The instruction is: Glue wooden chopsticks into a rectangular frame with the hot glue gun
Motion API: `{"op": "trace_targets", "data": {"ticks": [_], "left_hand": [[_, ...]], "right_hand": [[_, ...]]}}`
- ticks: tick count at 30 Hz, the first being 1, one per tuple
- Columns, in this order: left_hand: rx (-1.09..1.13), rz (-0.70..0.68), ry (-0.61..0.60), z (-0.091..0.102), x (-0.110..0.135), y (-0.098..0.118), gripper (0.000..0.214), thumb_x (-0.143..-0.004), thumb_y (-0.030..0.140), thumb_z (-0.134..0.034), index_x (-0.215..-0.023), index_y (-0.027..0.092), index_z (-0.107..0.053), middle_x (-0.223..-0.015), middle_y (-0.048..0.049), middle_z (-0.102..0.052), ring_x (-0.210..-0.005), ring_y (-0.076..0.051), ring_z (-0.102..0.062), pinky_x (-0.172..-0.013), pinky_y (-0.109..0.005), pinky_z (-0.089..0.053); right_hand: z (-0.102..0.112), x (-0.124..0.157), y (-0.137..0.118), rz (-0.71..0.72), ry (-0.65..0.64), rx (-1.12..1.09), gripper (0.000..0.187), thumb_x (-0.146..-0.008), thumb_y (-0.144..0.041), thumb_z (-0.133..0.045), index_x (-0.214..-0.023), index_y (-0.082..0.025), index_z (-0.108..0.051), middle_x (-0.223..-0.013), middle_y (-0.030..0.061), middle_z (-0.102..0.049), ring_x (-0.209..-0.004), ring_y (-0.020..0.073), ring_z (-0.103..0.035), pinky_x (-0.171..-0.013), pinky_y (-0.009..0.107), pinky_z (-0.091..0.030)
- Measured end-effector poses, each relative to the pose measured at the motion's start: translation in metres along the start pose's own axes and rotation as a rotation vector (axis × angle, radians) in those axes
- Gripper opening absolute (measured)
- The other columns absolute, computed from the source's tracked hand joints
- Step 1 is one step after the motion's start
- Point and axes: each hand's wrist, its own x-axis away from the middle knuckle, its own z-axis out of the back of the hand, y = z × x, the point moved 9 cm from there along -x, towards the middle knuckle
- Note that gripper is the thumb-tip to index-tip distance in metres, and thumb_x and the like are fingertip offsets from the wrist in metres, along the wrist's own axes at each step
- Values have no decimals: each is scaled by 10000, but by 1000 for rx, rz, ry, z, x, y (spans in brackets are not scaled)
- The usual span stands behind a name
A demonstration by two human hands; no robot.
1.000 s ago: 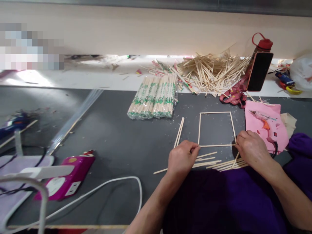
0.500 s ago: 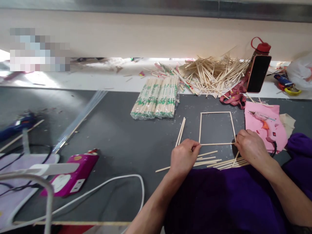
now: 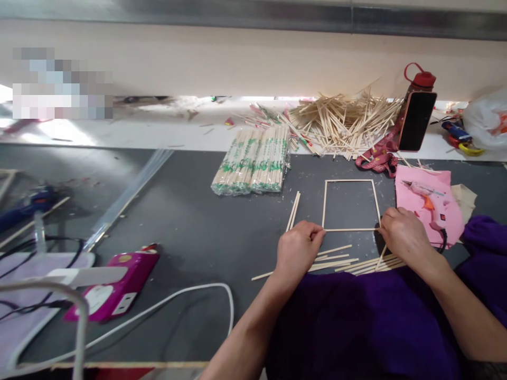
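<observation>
A rectangular frame of thin wooden sticks (image 3: 325,203) lies flat on the dark table (image 3: 190,221). My left hand (image 3: 298,252) pinches the frame's near left corner with closed fingers. At the near right corner my right hand (image 3: 401,235) presses with curled fingers. Several loose sticks (image 3: 340,262) lie just in front of the frame, between my hands. Two or three more sticks (image 3: 293,210) lie left of the frame.
Wrapped stick bundles (image 3: 253,160) and a big loose stick pile (image 3: 344,122) sit behind. A phone (image 3: 416,120) leans on a red-capped bottle. A glue gun (image 3: 428,202) rests on pink paper at right. A magenta box (image 3: 113,285), white cable (image 3: 166,309) and blue glue gun (image 3: 27,203) lie left.
Both hands keep pinching the frame's near corners. The view has shifted slightly; hands and frame sit a little higher in the picture.
</observation>
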Motion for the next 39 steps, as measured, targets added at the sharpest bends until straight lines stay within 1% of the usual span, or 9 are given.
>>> {"op": "trace_targets", "data": {"ticks": [8, 12, 19, 23, 26, 28, 33, 36, 39], "left_hand": [[-12, -5, 18, 1, -3, 0, 163, -826, 237, -580, -737, 194, -709, -700, -7, -676, -654, -128, -613, -642, -237, -404], [-24, -1, 23, 1, -3, 2, 157, -823, 231, -575, -735, 192, -700, -701, -7, -678, -646, -126, -606, -636, -236, -396], [-39, 102, -30, -3, -4, -3, 149, -818, 233, -572, -748, 189, -696, -725, -13, -689, -660, -142, -609, -645, -247, -389], [-30, 124, -40, -6, -3, -4, 148, -818, 243, -574, -758, 193, -700, -734, -16, -696, -680, -150, -620, -655, -250, -395], [-27, 137, -38, -6, -3, -6, 157, -819, 248, -570, -766, 195, -708, -745, -21, -706, -680, -157, -628, -652, -256, -406], [3, 133, -41, -5, -3, -7, 164, -821, 252, -573, -775, 197, -721, -770, -26, -720, -700, -162, -643, -664, -258, -422], [146, 101, -37, 3, -4, -9, 199, -831, 291, -571, -831, 228, -759, -870, -16, -754, -825, -177, -684, -765, -255, -471], [177, 111, -25, 6, -1, -14, 223, -842, 304, -552, -849, 230, -763, -855, -5, -756, -792, -170, -686, -750, -249, -491], [149, 16, 19, 8, 3, -9, 209, -852, 267, -550, -889, 226, -751, -864, -9, -746, -812, -165, -680, -772, -251, -495]], "right_hand": [[-2, -3, 4, -48, -47, -13, 155, -852, -221, -578, -781, -153, -698, -836, 87, -629, -801, 210, -536, -687, 329, -330], [-3, -4, 4, -47, -63, -11, 174, -863, -217, -555, -790, -154, -700, -847, 89, -630, -816, 223, -542, -685, 337, -332], [-8, -5, 2, -9, -79, 18, 219, -886, -197, -502, -785, -155, -692, -842, 95, -621, -816, 228, -538, -685, 336, -324], [-9, -5, 2, 6, -79, 21, 218, -890, -209, -506, -786, -154, -690, -840, 92, -628, -804, 219, -537, -691, 333, -322], [-6, -4, 4, -12, -66, 14, 214, -887, -212, -515, -783, -157, -693, -847, 85, -638, -814, 221, -545, -693, 333, -322], [-4, -4, 5, -22, -58, 5, 201, -879, -217, -530, -782, -159, -696, -855, 80, -645, -820, 222, -551, -688, 332, -322], [-3, -2, 5, -2, -48, 4, 197, -875, -224, -544, -778, -158, -702, -854, 81, -652, -803, 214, -547, -673, 331, -314], [-4, -1, 6, 2, -32, -1, 216, -886, -227, -533, -771, -160, -703, -856, 84, -652, -791, 204, -537, -666, 326, -311], [-3, 0, 6, 16, -29, -20, 266, -909, -216, -487, -769, -160, -706, -839, 92, -644, -774, 196, -525, -659, 325, -311]]}}
